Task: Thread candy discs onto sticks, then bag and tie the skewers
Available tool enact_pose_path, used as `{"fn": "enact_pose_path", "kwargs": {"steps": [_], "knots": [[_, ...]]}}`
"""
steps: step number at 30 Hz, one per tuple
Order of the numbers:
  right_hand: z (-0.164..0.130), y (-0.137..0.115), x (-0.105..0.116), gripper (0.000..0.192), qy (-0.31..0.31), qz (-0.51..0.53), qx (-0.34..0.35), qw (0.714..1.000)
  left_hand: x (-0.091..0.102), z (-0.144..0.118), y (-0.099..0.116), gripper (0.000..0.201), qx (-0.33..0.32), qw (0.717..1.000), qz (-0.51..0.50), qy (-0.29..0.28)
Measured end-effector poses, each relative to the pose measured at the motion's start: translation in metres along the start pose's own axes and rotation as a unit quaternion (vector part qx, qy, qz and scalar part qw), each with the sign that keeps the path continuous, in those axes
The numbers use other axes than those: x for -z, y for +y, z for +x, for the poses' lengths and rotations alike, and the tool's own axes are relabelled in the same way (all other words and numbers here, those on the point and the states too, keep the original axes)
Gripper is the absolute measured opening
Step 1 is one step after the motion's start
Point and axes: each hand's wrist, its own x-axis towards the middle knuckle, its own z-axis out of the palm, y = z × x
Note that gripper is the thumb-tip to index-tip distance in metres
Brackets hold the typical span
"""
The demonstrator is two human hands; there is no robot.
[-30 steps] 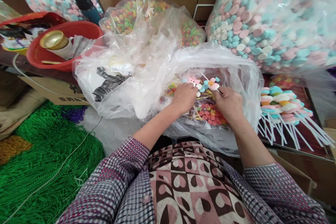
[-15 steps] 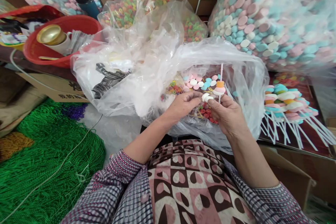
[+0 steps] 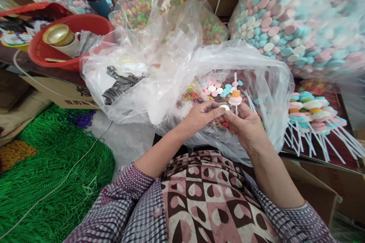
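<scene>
My left hand point(image 3: 201, 117) pinches a white marshmallow point(image 3: 225, 108) between thumb and fingers, and my right thumb also touches its edge. In the fingers of my right hand point(image 3: 247, 126) a thin white stick stands upright. Threaded on that stick are a pink-and-white marshmallow point(image 3: 235, 101) and, above it, an orange candy point(image 3: 235, 93). Just beyond the hands lie loose pink and white marshmallows point(image 3: 211, 88) and blue marshmallows point(image 3: 227, 90). Small ring candies point(image 3: 191, 95) are left of them. Red candies point(image 3: 224, 123) show partly below my fingers.
Clear plastic sheeting point(image 3: 165, 79) surrounds the work spot. Finished marshmallow sticks point(image 3: 310, 117) are piled at right. Behind stand a large marshmallow bag point(image 3: 288, 26) and a ring-candy bag point(image 3: 139, 9). A red basin point(image 3: 35, 51) is at left, above green cords point(image 3: 57, 174).
The stick in my right hand has shifted slightly left and lower. Two white marshmallow pieces showed between my fingertips before; now one shows. A pink piece now appears near the stick's top.
</scene>
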Motion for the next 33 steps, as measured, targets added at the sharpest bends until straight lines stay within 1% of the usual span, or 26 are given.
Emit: {"fn": "enact_pose_path", "kwargs": {"steps": [2, 5, 7, 9, 10, 13, 15, 16, 18, 20, 21, 24, 28, 30, 33], "knots": [[-0.001, 0.000, 0.002, 0.040, -0.011, 0.009, -0.016, 1.000, -0.001, -0.001, 0.002, 0.041, 0.010, 1.000, -0.004, -0.006], [-0.003, -0.001, 0.000, 0.041, -0.019, 0.023, -0.011, 0.999, -0.001, -0.001, 0.002, 0.031, 0.026, 1.000, -0.003, -0.007], [-0.005, -0.002, -0.003, 0.038, -0.026, 0.022, -0.008, 0.999, 0.000, 0.000, 0.000, 0.026, 0.038, 0.999, -0.003, 0.008], [-0.009, -0.002, -0.003, 0.029, -0.023, 0.021, -0.005, 0.999, 0.001, 0.002, -0.002, 0.023, 0.051, 0.998, -0.009, 0.031], [-0.013, -0.002, -0.003, 0.026, -0.015, 0.019, 0.002, 1.000, 0.002, 0.002, -0.003, 0.023, 0.054, 0.997, -0.016, 0.043], [-0.030, -0.002, 0.005, 0.031, 0.021, -0.013, 0.016, 1.000, 0.005, 0.003, -0.005, 0.023, 0.057, 0.995, -0.050, 0.063], [-0.047, -0.003, 0.010, 0.030, 0.019, -0.057, -0.008, 0.998, 0.007, 0.003, -0.005, 0.023, 0.059, 0.994, -0.065, 0.072], [-0.056, -0.004, 0.012, 0.029, 0.004, -0.082, -0.029, 0.996, 0.008, 0.004, -0.005, 0.023, 0.060, 0.993, -0.069, 0.076], [-0.070, -0.006, 0.013, 0.029, -0.043, -0.132, -0.059, 0.989, 0.009, 0.004, -0.006, 0.022, 0.050, 0.993, -0.071, 0.085], [-0.079, -0.006, 0.012, 0.034, -0.083, -0.181, -0.061, 0.978, 0.010, 0.005, -0.007, 0.019, 0.030, 0.992, -0.079, 0.090], [-0.081, -0.006, 0.011, 0.036, -0.093, -0.201, -0.055, 0.974, 0.010, 0.006, -0.007, 0.018, 0.021, 0.992, -0.083, 0.092], [-0.081, -0.001, 0.007, 0.042, -0.086, -0.233, -0.048, 0.968, 0.009, 0.005, -0.008, 0.018, 0.008, 0.992, -0.092, 0.090], [-0.077, 0.005, 0.006, 0.048, -0.064, -0.233, -0.065, 0.968, 0.008, 0.003, -0.008, 0.018, -0.007, 0.993, -0.092, 0.078], [-0.077, 0.006, 0.006, 0.049, -0.056, -0.226, -0.078, 0.969, 0.008, 0.002, -0.010, 0.018, -0.019, 0.993, -0.068, 0.090], [-0.079, 0.005, 0.005, 0.050, -0.040, -0.202, -0.100, 0.973, 0.007, -0.001, -0.013, 0.021, -0.056, 0.993, 0.015, 0.106]]}}
